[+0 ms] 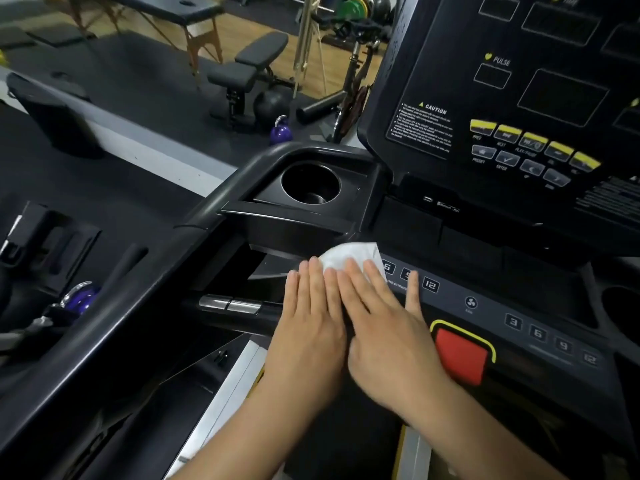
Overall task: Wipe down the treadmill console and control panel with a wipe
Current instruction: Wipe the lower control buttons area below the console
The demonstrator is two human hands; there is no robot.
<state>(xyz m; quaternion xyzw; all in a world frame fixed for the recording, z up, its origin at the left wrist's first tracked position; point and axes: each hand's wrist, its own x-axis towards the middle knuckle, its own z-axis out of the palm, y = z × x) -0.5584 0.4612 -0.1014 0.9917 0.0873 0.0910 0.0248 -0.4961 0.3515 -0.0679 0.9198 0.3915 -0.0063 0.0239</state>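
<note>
Your left hand (308,317) and right hand (384,323) lie side by side, fingers straight, pressing the white wipe (349,256) flat at the left end of the control panel (502,306); its lower part probably under your palms

Gym, treadmill (485,237), weight bench (249,67), kettlebell (281,130), weight plates (353,8)

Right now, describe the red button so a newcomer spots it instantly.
Start at the treadmill's black display, then drop to the sloping control panel below it. Just right of the right hand sits the red button: the only red, yellow-bordered pad, far larger than the numbered keys beside it.
</note>
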